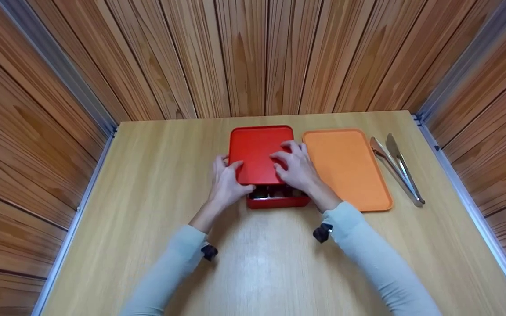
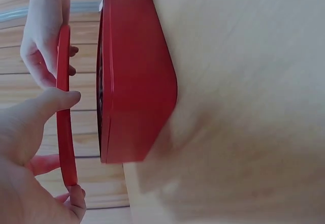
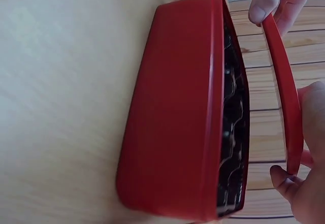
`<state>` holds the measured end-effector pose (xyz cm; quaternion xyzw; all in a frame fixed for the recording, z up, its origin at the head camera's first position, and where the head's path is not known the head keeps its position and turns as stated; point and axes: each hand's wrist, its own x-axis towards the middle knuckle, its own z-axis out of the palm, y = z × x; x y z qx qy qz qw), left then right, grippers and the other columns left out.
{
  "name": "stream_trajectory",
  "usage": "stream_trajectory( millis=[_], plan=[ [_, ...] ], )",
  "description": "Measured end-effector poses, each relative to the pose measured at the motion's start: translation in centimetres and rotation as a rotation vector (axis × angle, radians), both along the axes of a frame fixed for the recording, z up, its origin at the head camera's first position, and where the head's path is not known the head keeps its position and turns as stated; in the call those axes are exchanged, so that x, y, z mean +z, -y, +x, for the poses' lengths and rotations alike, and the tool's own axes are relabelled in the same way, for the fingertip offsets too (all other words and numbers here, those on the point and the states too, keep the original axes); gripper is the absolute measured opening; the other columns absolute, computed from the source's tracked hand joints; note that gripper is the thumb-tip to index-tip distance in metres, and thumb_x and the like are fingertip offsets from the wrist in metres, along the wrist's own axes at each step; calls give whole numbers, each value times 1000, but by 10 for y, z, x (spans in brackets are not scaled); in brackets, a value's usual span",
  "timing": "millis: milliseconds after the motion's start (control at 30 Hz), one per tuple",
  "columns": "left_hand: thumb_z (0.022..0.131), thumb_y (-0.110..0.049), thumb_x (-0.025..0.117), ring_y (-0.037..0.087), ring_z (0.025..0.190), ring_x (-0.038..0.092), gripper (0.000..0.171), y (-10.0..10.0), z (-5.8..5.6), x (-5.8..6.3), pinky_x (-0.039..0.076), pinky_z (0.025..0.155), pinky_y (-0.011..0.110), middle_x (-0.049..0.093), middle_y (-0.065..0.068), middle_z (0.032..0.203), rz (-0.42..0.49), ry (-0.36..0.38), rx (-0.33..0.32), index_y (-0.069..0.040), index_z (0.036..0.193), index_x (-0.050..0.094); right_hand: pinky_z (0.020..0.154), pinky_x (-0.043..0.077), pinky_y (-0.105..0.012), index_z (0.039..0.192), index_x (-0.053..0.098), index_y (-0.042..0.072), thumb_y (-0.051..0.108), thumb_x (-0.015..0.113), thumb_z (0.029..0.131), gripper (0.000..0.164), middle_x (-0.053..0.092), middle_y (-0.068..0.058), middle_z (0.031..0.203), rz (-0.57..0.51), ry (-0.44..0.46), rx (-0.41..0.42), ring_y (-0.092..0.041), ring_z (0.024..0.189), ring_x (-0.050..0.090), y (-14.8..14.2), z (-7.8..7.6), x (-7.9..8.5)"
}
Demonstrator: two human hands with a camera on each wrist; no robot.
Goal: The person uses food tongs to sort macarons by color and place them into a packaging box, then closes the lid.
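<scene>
A flat red lid (image 1: 257,151) with rounded corners is held over a deep red box (image 1: 278,202). In the left wrist view a gap shows between the lid (image 2: 67,137) and the box (image 2: 137,76). My left hand (image 1: 228,183) grips the lid's left side and near-left corner, its thumb on the edge. My right hand (image 1: 297,169) holds the right side, fingers bent over the top. Seen from the right wrist, the box (image 3: 170,107) stands on the table, with dark contents and wavy-edged dividers (image 3: 233,158) inside; the lid covers most of the inside from above.
An orange tray (image 1: 345,171) lies flat to the right of the box, partly under my right forearm in the head view. Metal tongs (image 1: 404,175) lie spread beyond it. Wood-panelled walls (image 1: 244,57) rise behind and beside the table (image 1: 160,175).
</scene>
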<state>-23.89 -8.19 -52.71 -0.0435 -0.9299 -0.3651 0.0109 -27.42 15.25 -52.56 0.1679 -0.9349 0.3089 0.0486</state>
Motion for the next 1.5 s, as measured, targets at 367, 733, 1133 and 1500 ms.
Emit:
stream_trajectory(
  millis=[367, 733, 1133, 1500],
  plan=[
    [86, -25, 100, 46, 157, 38, 78, -9, 3, -7, 49, 131, 60, 39, 28, 169, 9, -140, -64, -2, 153, 68, 116, 58, -69, 155, 67, 13, 16, 78, 103, 54, 34, -28, 178, -124, -13, -63, -56, 137, 60, -17, 0, -2],
    [88, -21, 98, 45, 154, 42, 78, -6, 9, -12, 57, 125, 56, 38, 25, 172, 1, -296, -134, -1, 156, 65, 67, 50, -23, 178, 32, 11, 20, 76, 107, 84, 54, -26, 166, -376, 104, -171, -19, 72, 54, -42, -22, 22],
    [90, -23, 97, 44, 158, 40, 79, -3, 11, -17, 56, 128, 54, 36, 25, 174, -14, -361, -185, -5, 159, 64, 80, 59, -10, 157, 53, 2, 6, 67, 110, 49, 70, -29, 139, -494, 178, -188, -36, 113, 71, -47, -33, 34],
    [87, -30, 91, 37, 155, 46, 113, -8, 10, 0, 55, 128, 56, 39, 19, 170, 246, -250, -123, -12, 178, 26, 82, 60, -11, 151, 55, 0, 0, 67, 108, 45, 72, -29, 131, -546, 123, -173, -37, 111, 75, -46, -32, 49]
  ],
)
